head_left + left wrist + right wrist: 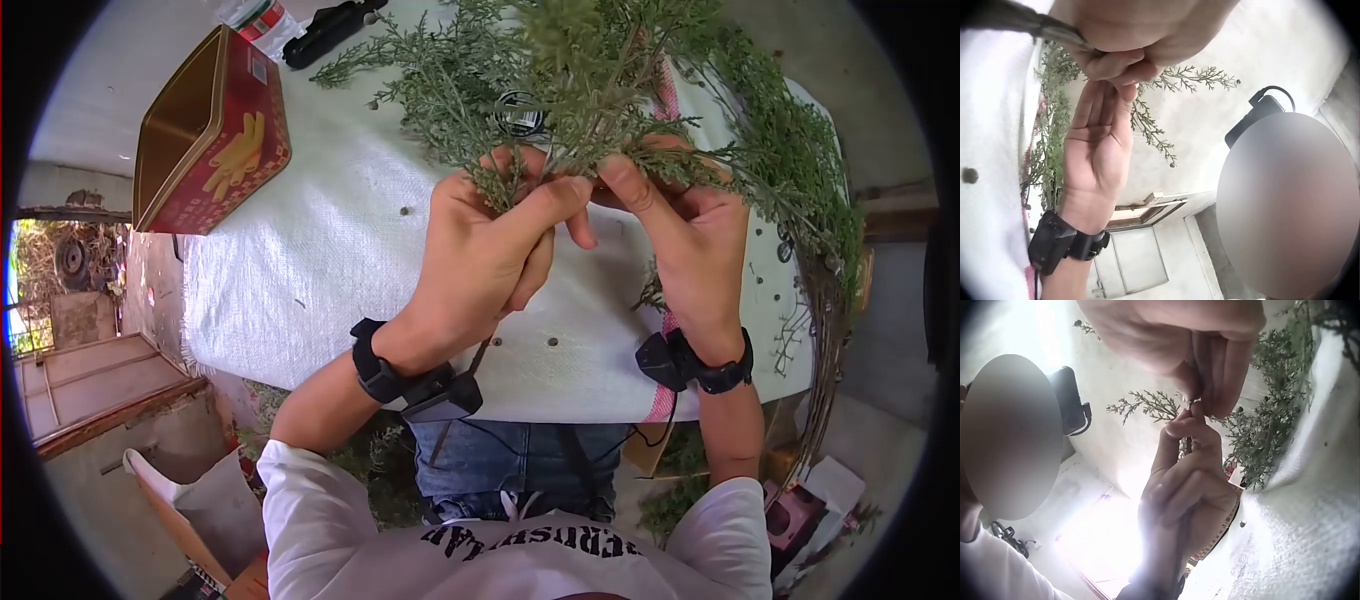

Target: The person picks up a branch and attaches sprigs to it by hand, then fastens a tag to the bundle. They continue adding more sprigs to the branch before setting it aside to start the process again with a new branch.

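Fine-leaved green evergreen sprigs fan out beyond both hands in the head view. My left hand grips their gathered stems, thumb across them; a dark stem runs out past this hand in the left wrist view. The right hand pinches a thin piece of stem between thumb and fingers, right at the left fingertips. In the right wrist view the right hand comes from above and meets the left hand. What exactly the right fingertips pinch, I cannot tell. A round black-rimmed item with a barcode label lies behind the sprigs.
A white woven sheet with pink stripes covers the table. An open red tin stands at the left, with a clear plastic container and a black object behind it. More evergreen branches lie along the right edge.
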